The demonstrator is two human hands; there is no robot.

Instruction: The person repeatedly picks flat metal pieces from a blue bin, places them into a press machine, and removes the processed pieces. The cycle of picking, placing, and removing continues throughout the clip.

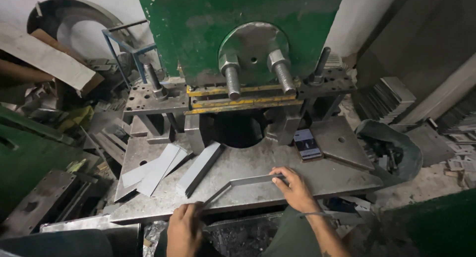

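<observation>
L hand [184,222] clenched on bent metal strip [243,182] at bench [327,177] front edge; R hand [293,187] fingers curled, gripping strip's far end.

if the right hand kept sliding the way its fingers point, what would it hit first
The right hand points up-left along the bent metal strip. Past that, the first thing in line is probably the thick grey steel bar lying on the press table, though depth is unclear.
</observation>
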